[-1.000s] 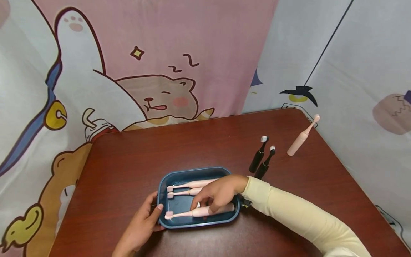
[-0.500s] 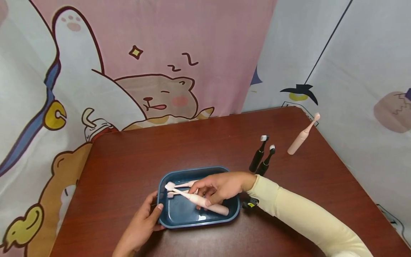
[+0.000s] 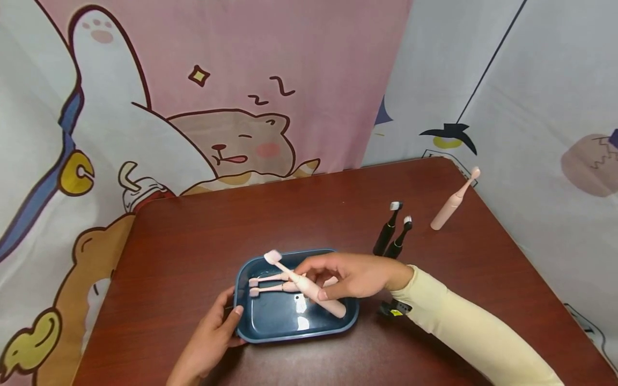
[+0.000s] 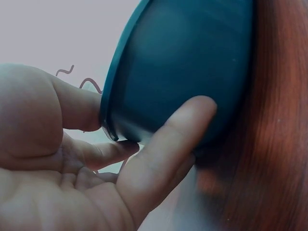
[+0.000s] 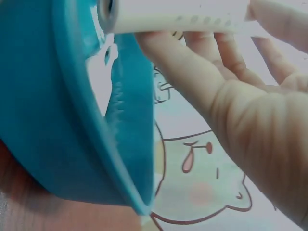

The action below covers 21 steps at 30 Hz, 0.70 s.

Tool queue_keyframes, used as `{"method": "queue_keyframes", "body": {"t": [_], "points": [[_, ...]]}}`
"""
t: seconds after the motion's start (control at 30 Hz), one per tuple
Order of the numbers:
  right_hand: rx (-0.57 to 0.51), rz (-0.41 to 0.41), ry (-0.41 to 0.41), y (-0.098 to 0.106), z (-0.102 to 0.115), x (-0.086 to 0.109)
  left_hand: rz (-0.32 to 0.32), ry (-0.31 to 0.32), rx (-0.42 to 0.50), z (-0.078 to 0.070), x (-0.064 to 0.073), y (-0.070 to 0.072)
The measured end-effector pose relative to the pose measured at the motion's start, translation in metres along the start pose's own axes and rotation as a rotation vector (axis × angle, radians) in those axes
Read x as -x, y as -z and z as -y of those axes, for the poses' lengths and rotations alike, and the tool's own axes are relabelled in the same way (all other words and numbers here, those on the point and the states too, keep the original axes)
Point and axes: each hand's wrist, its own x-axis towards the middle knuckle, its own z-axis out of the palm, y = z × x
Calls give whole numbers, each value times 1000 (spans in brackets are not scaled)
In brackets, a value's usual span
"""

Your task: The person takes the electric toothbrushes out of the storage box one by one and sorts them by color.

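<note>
My right hand [image 3: 359, 273] pinches the handle of a pale pink electric toothbrush [image 3: 309, 289] over a blue plastic tray [image 3: 253, 336]. Its brush head points up and to the left, above the far rim. In the right wrist view the thick handle [image 5: 178, 14] lies across the thumb and fingers, its butt end beside the tray wall. Two more pink toothbrushes [image 3: 270, 290] lie side by side in the tray, their handles partly hidden by the right hand. My left hand [image 3: 212, 332] holds the tray's left end, thumb at the rim, fingers [image 4: 168, 139] against the outer wall.
Two black electric toothbrushes [image 3: 384, 236] stand on the brown table [image 3: 241, 225] just beyond the right wrist. Farther right, near the table edge, stands another pink toothbrush [image 3: 446, 212]. Printed curtains [image 3: 328, 80] hang behind the table and along its sides.
The right hand has lifted the near pink toothbrush from the tray floor, and its brush head has swung up and away. The left hand and the tray have stayed in place.
</note>
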Motion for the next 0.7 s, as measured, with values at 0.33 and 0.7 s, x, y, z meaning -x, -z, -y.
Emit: {"method": "queue_keyframes", "body": {"t": [0.33,0.7], "points": [[13,-113,97,-7,34,34,-9,-2,-6,-1,0,0],[57,-224,178,-15,56,71,-8,-5,-12,-2,1,0]]}}
